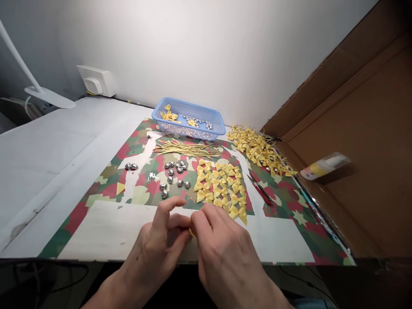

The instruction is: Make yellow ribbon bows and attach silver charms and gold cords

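My left hand (162,240) and my right hand (222,240) meet over the front of the table, fingertips pinched together. Between them shows a small bit of a yellow piece (192,233); the fingers cover the rest. Just beyond my right hand, yellow bows (220,182) lie in columns. Several shiny silver bells (170,172) are scattered beyond my left hand, and a bundle of thin gold ties (185,149) lies behind them. Red-handled scissors or snips (262,192) rest to the right of the bows.
A blue basket (189,105) with bows and silver beads stands at the back. Right of it is a heap of yellow bows with ties (257,148). A cardboard wall (360,150) with a bottle (325,166) borders the right; a white lamp (49,96) is at left.
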Tool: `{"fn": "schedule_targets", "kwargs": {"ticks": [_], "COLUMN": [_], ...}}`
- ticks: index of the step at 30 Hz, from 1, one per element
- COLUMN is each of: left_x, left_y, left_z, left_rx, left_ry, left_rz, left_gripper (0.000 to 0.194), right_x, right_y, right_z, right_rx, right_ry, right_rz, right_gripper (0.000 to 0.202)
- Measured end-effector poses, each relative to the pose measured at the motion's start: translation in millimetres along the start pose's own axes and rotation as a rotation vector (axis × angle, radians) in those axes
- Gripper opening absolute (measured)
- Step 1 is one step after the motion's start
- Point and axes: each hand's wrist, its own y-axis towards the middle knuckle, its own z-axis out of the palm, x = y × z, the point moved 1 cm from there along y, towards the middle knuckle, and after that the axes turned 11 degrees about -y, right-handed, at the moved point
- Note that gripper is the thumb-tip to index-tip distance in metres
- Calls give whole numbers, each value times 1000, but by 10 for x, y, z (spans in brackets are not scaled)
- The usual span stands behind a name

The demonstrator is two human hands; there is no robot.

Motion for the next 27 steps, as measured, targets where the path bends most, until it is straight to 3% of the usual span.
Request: {"fn": "schedule_targets", "kwargs": {"ticks": [4, 7, 10, 12, 17, 27], "left_x": [-40, -78, -137, -181, -260, -224], "left_y": [47, 104, 166, 187, 156, 128], "left_z": [-19, -73, -146, -193, -247, -243], "left_rx": [-17, 13, 11, -6, 15, 72], "left_ry": [-61, -241, -515, -623, -712, -754], "left_rz": [-115, -291, -437, -497, -527, -528], "left_gripper": [46, 44, 38, 32, 22, 18], "right_x": [-79, -214, -349, -422, -615, -1357], "right_y": [169, 368, 529, 581, 565, 437], "right_z": [15, 57, 142, 193, 249, 180], "right_rx": [76, 0, 47, 90, -39, -558], "right_ry": [325, 793, 1419, 1677, 1696, 1289], "right_rz": [65, 305, 553, 646, 724, 692], "right_gripper": [20, 18, 19, 28, 36, 34]}}
